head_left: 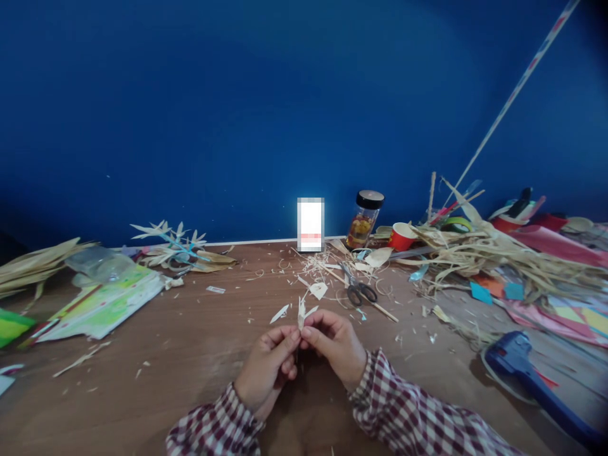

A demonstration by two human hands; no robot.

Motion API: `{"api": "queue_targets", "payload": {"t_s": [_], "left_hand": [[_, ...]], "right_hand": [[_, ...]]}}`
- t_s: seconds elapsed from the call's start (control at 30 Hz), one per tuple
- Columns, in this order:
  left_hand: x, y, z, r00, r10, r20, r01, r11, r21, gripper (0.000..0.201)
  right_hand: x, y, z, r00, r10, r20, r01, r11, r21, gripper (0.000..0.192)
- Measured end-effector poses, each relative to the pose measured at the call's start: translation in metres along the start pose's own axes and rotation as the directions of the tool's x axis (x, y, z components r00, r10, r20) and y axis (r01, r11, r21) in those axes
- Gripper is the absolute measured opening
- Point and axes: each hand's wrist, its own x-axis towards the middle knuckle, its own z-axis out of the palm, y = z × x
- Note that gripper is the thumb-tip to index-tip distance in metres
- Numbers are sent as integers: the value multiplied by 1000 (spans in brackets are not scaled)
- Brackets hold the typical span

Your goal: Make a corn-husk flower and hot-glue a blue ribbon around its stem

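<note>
Starting at the far left of the wooden table (199,354), a bundle of long pale dried leaves (33,266) lies beside a green sheet (12,324) and a yellow-green printed booklet (102,307), with a crumpled clear plastic bag (97,263) resting on the booklet's far end. Just past them sits a small craft made of pointed leaf strips on a light blue stem (173,244), close to the blue wall (237,114). Toward the middle, near the table's front edge, both hands meet — the left hand (268,367) is closed, thumb and forefinger pinched on the lower part of a small pale leaf strip (301,313), and the right hand (335,345) is closed too, its fingertips pinching the same strip from the other side, the two hands touching. The strip stands roughly upright above the fingers, with short pointed tips spreading to either side. Both wrists wear red-and-white checked sleeves (403,415). Beyond the hands, cut slivers and shavings litter the wood around black-handled scissors (358,290) and a thin wooden stick (375,305). Farther back stands a black-lidded glass jar (365,218), then a red paper cup (401,236) just beside it. Rightward, a tangled heap of dried straw (494,253) lies over coloured paper sheets (565,313) — and a blue glue gun (522,364) lies at the near right.
</note>
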Motion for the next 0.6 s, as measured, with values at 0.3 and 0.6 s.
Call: {"api": "queue_targets", "payload": {"t_s": [0.3,0.6], "left_hand": [[-2,2,1,1000,-8,29,7,998,65,21],[-3,-2,-2,998,4,62,-9,997,77,20]], "right_hand": [[0,1,-5,992,42,117,-52,995,87,22],[-4,-1,-7,969,118,217,-163,965,206,22]]}}
